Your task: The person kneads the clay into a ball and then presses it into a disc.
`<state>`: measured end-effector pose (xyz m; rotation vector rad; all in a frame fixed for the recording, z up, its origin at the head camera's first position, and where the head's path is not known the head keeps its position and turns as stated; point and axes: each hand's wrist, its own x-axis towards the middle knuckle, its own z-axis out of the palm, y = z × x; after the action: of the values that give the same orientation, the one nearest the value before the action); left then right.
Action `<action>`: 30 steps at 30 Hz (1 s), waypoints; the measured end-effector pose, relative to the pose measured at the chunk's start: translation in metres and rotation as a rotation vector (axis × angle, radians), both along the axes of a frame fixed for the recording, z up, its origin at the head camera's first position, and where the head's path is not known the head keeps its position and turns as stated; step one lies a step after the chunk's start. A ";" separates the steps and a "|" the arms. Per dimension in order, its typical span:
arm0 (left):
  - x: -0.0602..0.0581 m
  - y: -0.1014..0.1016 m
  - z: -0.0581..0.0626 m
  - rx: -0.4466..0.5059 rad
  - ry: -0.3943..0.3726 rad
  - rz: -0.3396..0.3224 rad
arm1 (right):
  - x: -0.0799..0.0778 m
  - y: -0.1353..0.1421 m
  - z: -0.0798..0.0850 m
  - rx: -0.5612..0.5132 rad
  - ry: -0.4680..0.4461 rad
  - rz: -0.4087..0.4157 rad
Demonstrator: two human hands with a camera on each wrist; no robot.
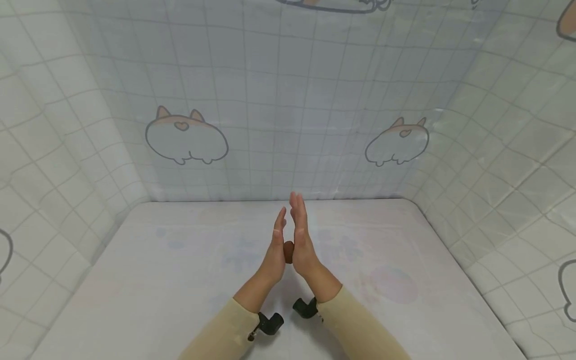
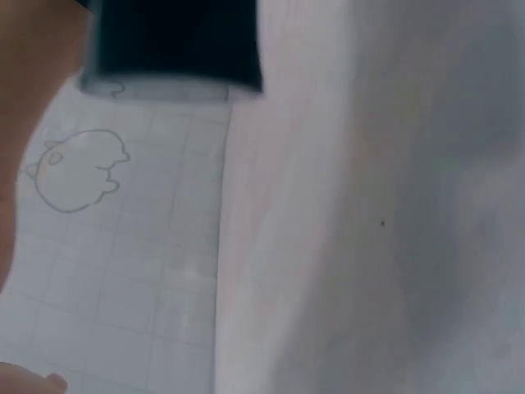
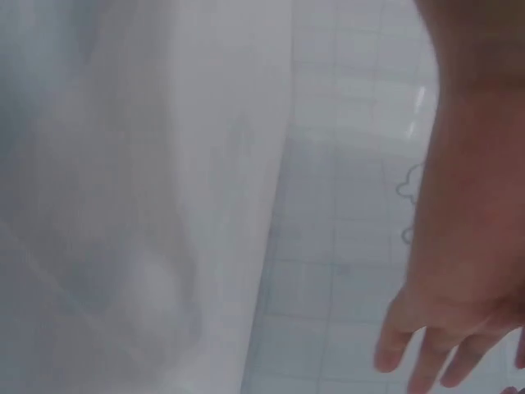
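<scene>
A small brown lump point(image 1: 289, 252), rounded and dough-like, sits between two upright palms in the head view. My left hand point(image 1: 274, 254) presses it from the left with straight fingers. From the other side my right hand point(image 1: 303, 250) lays its palm against it, fingers extended and pointing forward. Above the lump a narrow gap shows between the two sets of fingers. In the right wrist view, a hand point(image 3: 467, 287) with spread fingers runs down the right side; the lump is hidden there. Only bits of skin show at the left edge of the left wrist view.
Below the hands lies a white tabletop point(image 1: 180, 280) with faint coloured blotches. Grid-patterned sheeting point(image 1: 288, 100) with cartoon animal drawings hangs behind it and at both sides. Black wrist cameras point(image 1: 272, 324) stick out from the inner side of both cream sleeves point(image 1: 225, 330).
</scene>
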<state>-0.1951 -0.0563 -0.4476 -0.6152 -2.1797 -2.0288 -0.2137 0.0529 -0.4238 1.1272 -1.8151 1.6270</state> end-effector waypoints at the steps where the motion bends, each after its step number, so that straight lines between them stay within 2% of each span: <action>1: 0.000 0.000 0.000 0.004 0.013 -0.006 | -0.002 0.001 0.000 0.000 -0.010 0.008; 6: 0.004 -0.001 0.005 0.065 0.053 -0.093 | -0.011 0.004 -0.001 0.008 -0.048 0.034; 9: 0.006 -0.002 0.009 0.118 0.049 -0.151 | -0.015 0.006 -0.001 0.014 -0.072 0.031; 14: 0.009 -0.003 0.015 0.171 0.061 -0.195 | -0.020 0.007 -0.004 0.025 -0.114 0.012; 20: 0.011 -0.004 0.021 0.192 0.121 -0.165 | -0.019 0.006 -0.017 0.080 -0.238 0.039; 23: 0.009 -0.005 0.023 0.183 0.129 -0.121 | -0.016 0.004 -0.020 0.088 -0.268 0.097; 27: 0.005 -0.008 0.025 0.182 0.132 -0.063 | -0.012 -0.002 -0.022 0.104 -0.230 0.183; 29: 0.002 -0.009 0.026 0.195 0.137 -0.047 | -0.009 -0.004 -0.023 0.115 -0.171 0.190; 30: 0.001 -0.010 0.027 0.202 0.138 -0.039 | -0.008 -0.006 -0.023 0.125 -0.135 0.169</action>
<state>-0.1943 -0.0660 -0.4205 -0.7513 -1.8727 -2.1209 -0.2220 0.0473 -0.4469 1.2837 -1.9782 1.7422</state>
